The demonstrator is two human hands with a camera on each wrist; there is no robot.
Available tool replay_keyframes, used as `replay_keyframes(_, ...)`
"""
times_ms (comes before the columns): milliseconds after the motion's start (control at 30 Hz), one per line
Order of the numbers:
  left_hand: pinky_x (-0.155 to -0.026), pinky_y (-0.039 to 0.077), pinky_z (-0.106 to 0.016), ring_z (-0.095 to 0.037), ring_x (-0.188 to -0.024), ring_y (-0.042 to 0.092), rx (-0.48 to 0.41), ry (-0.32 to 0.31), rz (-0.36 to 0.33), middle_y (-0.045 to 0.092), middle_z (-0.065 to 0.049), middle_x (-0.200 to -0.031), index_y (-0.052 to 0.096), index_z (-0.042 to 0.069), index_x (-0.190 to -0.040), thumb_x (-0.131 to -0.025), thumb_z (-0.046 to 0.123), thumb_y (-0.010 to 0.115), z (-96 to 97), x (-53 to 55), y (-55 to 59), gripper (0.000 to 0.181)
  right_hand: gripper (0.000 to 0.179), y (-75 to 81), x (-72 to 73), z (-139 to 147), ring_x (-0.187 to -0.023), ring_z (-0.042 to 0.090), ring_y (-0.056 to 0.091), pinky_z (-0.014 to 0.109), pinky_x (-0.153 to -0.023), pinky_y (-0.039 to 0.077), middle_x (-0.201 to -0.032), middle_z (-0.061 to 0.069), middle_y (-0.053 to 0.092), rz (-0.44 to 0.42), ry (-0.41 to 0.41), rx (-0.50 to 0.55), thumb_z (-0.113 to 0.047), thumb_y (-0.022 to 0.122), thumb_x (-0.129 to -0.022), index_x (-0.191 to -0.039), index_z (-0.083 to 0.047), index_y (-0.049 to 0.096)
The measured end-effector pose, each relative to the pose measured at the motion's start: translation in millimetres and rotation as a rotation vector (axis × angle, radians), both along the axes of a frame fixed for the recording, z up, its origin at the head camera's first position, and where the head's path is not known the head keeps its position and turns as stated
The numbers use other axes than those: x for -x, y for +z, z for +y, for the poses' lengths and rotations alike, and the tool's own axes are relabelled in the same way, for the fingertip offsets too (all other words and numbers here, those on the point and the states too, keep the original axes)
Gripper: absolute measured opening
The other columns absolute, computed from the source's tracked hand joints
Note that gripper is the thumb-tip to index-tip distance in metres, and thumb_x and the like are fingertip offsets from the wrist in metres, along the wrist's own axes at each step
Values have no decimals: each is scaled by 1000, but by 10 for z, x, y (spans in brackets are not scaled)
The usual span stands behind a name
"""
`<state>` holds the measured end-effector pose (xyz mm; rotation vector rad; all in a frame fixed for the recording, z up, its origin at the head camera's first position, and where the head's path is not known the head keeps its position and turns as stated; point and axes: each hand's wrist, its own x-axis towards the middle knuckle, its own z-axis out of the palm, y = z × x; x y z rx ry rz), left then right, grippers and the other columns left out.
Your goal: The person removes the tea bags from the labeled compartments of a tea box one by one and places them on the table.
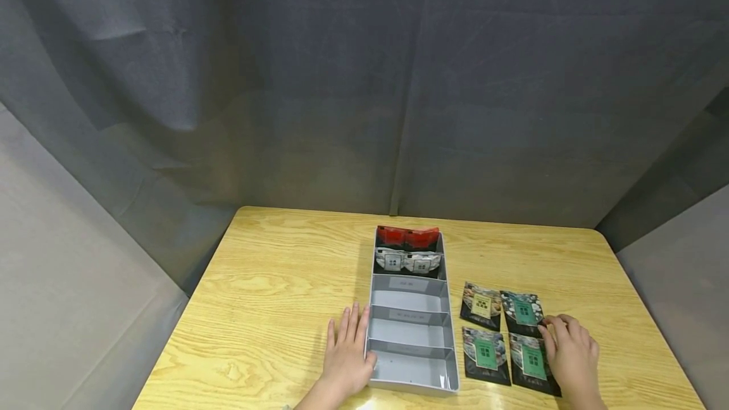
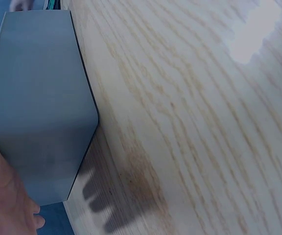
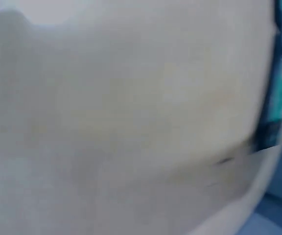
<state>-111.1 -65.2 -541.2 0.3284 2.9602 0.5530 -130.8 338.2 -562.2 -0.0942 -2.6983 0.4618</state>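
A grey divided tray stands on the table in the head view. My left hand lies along its left side, fingers stretched out flat and the thumb at the rim. In the left wrist view, part of the left hand shows beside the tray's plain outer wall. To the right of the tray, my right hand is at the right edge of a dark packet with a green label, fingers loosely bent and thumb close to its corner. The packet lies flat.
A yellow-label packet and two more green-label packets lie close together. Red packets and white packets stand in the tray's far compartments. Dark curtain hangs behind the wooden table.
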Motion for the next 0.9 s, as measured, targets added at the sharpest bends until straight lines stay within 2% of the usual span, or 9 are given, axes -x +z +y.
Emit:
replay_keyframes(233, -107, 6, -56, -33, -138, 8, 2, 1, 7, 7, -14, -152, 10, 11, -148, -85, 29, 48, 2, 1, -1, 75, 18, 501, 131, -334, -96, 43, 44, 60, -83, 26, -104, 23, 50, 158, 46, 75, -3, 61, -83, -100, 0, 56)
replay_keyframes(400, -107, 6, -58, -35, -138, 9, -18, 0, 9, 8, -14, -152, 11, 10, -147, -85, 29, 47, 11, -10, 4, 74, 21, 682, 157, -611, -92, 42, 45, 59, -81, 26, -102, 22, 53, 236, 114, 80, -3, 63, -81, -100, 0, 57)
replay_keyframes(600, -107, 6, -57, -34, -138, 9, -10, 6, 8, 7, -13, -152, 11, 11, -147, -85, 28, 47, 11, -8, 3, 74, 29, 703, 119, -940, -96, 41, 46, 59, -83, 28, -105, 21, 53, 198, 122, 35, -11, 65, -80, -105, -1, 55)
replay_keyframes(900, -107, 5, -57, -33, -138, 8, -8, 11, 0, 6, -12, -153, 11, 11, -147, -84, 29, 47, 9, 0, -4, 74, 58, 499, -7, -1312, -113, 41, 43, 59, -90, 30, -124, 21, 47, 58, 132, -46, -24, 67, -79, -129, -2, 46)
